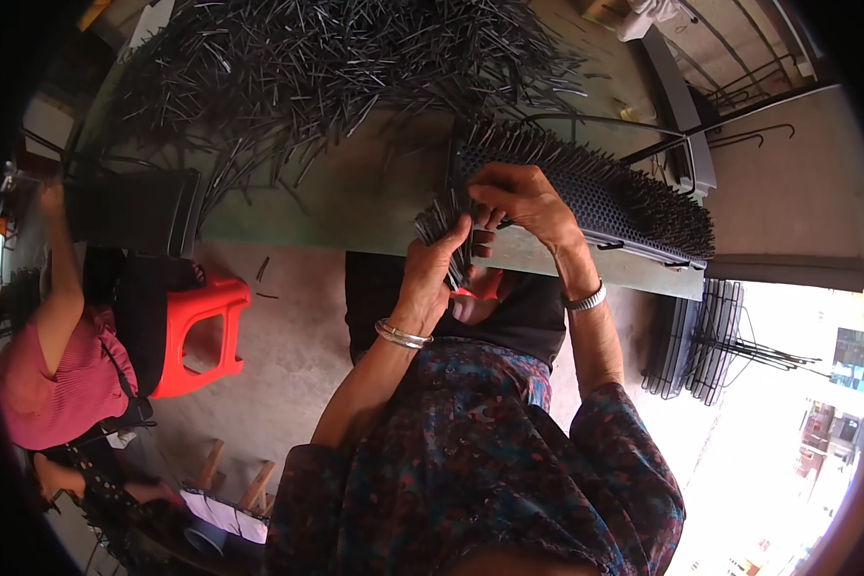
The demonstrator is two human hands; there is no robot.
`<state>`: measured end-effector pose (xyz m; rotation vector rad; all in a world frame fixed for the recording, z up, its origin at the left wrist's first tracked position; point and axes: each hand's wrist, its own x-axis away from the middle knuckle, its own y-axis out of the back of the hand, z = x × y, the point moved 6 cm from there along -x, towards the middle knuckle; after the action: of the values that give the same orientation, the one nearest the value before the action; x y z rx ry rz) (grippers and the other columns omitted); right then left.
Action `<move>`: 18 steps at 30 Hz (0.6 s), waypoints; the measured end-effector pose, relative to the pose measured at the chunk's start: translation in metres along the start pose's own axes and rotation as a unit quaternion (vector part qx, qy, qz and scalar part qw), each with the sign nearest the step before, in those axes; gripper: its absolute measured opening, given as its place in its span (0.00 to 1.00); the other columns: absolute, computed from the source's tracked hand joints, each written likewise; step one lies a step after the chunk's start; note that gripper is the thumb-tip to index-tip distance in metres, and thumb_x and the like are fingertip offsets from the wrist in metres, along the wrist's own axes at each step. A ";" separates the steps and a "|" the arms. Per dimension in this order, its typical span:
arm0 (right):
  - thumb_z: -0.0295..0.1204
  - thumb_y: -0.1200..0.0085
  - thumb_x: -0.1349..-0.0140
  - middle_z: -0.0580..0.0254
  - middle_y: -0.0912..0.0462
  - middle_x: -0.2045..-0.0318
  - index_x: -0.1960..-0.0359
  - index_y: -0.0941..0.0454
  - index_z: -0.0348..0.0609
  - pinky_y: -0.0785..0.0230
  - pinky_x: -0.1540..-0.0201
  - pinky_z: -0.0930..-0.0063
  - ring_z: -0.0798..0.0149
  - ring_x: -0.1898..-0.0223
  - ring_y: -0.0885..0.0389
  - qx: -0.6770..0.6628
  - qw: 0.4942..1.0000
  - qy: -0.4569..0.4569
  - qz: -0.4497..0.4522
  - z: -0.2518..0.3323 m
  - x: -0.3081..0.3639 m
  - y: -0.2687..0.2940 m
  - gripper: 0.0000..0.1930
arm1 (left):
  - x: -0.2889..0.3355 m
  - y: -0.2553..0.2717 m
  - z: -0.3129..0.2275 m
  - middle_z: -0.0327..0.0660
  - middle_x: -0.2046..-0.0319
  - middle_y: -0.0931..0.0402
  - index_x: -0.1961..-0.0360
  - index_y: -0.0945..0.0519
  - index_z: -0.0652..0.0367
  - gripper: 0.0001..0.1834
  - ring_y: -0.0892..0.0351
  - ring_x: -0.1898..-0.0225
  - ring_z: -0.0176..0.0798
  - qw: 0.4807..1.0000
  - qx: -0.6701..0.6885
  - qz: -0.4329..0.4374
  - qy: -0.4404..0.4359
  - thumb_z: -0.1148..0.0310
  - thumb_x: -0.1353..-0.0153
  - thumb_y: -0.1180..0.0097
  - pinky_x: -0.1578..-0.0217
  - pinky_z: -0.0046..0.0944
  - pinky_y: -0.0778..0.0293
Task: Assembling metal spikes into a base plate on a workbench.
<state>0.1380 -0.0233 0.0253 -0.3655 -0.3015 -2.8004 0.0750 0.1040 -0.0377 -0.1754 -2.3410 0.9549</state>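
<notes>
In front of my body, my left hand (430, 269) is closed round a bundle of thin black sticks (436, 223), their ends fanning out above the thumb. My right hand (533, 204) is beside it, at the near left part of a long black perforated board (600, 204). Its thumb and forefinger are pinched together close to the bundle; whatever is between them is too small to make out. Many short dark sticks (667, 213) stand upright in the board's holes, densest at its right end and along its far edge.
A big heap of loose black sticks (326, 67) covers the far part of the glass-topped table (355, 187). At the left are a black box-like block (139, 211), a red plastic stool (223, 331) and another person (67, 365). Black wire racks (706, 341) stand at the right.
</notes>
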 end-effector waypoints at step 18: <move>0.24 0.45 0.38 0.59 0.16 0.74 0.62 0.21 0.37 0.27 0.67 0.76 0.70 0.71 0.17 0.211 0.892 0.248 -0.312 0.022 -0.028 0.028 0.05 | -0.015 0.009 0.028 0.44 0.69 0.20 0.52 0.24 0.60 0.16 0.22 0.74 0.33 0.998 0.022 -0.043 0.044 0.61 0.35 0.44 0.73 0.35 0.24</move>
<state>0.1773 -0.0367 0.0429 0.6562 -1.0263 -3.1486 0.0705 0.0888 -0.0669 -0.0954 -2.2264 0.9364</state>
